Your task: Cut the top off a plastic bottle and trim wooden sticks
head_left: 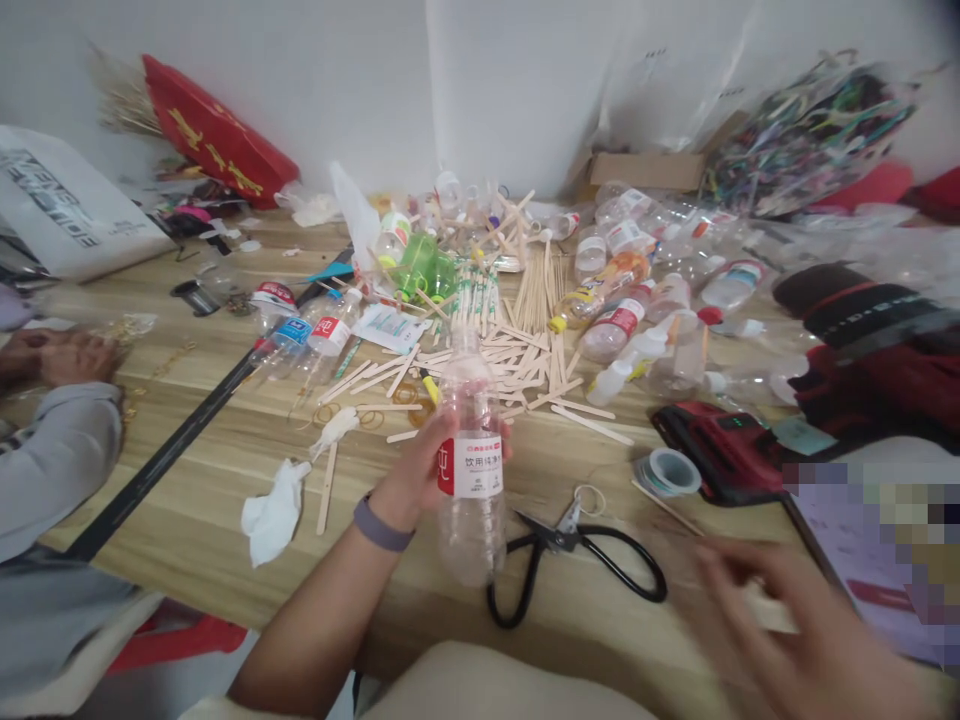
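My left hand [429,462] is wrapped round a clear plastic water bottle [471,540] with a red and white label, held upright above the table's near edge. My right hand [795,615] is smeared by motion at the lower right; a small pale patch shows among its fingers, too blurred to name. A thin wooden stick [669,508] reaches toward its fingertips, and I cannot tell whether they touch it. Black-handled scissors [564,540] lie spread on the table beside the bottle. Behind them is a spool of wire [667,472].
Loose wooden craft sticks [525,355] cover the middle. Empty bottles [622,320] crowd the back right, beside a red and black power tool [720,450]. White tissue [276,510] lies left, near another person's hands [64,355]. A tablet-like screen [855,570] is at right.
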The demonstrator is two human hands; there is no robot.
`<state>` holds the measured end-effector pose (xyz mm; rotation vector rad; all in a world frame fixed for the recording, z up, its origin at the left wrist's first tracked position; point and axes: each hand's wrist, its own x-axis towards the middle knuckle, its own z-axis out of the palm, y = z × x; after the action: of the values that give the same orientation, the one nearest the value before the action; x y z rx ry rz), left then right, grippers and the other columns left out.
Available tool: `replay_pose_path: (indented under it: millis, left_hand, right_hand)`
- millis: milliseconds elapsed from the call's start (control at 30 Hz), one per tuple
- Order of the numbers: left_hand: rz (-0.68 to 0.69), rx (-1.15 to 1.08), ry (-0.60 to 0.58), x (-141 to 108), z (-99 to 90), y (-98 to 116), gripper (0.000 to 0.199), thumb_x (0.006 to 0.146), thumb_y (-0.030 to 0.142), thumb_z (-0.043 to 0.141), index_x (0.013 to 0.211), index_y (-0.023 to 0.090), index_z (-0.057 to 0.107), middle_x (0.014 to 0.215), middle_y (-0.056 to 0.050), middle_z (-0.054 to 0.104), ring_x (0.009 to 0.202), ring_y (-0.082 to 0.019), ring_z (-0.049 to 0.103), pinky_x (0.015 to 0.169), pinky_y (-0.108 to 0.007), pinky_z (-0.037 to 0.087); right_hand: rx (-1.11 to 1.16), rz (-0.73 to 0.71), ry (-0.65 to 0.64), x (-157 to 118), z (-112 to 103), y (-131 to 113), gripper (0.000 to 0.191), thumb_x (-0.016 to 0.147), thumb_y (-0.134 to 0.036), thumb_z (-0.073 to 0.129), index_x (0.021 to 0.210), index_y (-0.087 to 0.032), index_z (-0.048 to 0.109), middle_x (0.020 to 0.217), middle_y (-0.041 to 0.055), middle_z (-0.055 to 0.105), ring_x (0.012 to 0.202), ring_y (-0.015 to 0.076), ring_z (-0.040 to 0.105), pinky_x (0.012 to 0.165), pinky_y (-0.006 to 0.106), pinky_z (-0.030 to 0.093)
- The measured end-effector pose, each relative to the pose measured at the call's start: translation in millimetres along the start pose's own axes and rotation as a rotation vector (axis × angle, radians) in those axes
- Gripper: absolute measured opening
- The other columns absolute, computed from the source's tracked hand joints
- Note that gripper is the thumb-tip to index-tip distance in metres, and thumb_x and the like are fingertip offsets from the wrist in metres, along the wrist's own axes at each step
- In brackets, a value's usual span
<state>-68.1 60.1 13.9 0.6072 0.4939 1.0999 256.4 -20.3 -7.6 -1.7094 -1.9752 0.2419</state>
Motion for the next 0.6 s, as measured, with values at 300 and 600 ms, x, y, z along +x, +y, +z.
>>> replay_pose_path:
  millis: [300,600]
  left_hand:
    - [-0.080,-0.024,-0.064,-6.3,5.2,7.2,0.069,0.066,0.060,0.079,0.116,0.014,0.063,0.084,-0.008,0.074,0.069,-0.021,0.070,0.054,-0.024,0.052]
    - [0.096,-0.081,0.019,-5.5,-5.2,14.2,0.078,0.060,0.074,0.071,0.114,0.019,0.063,0.075,-0.003,0.064,0.066,-0.018,0.062,0.062,-0.029,0.049]
  right_hand:
    - [-0.040,-0.260,-0.225,-3.0,45.1,-36.7,0.024,0.099,-0.028,0.040,0.094,-0.022,0.062,0.086,0.0089,0.070,0.072,0.0264,0.071,0.063,0.039,0.059]
    - [0.703,0.183,-0.012,30.5,7.1,-36.4,0.029,0.087,-0.054,0.061,0.096,-0.028,0.051,0.073,-0.0009,0.056,0.054,0.0164,0.053,0.048,0.029,0.046]
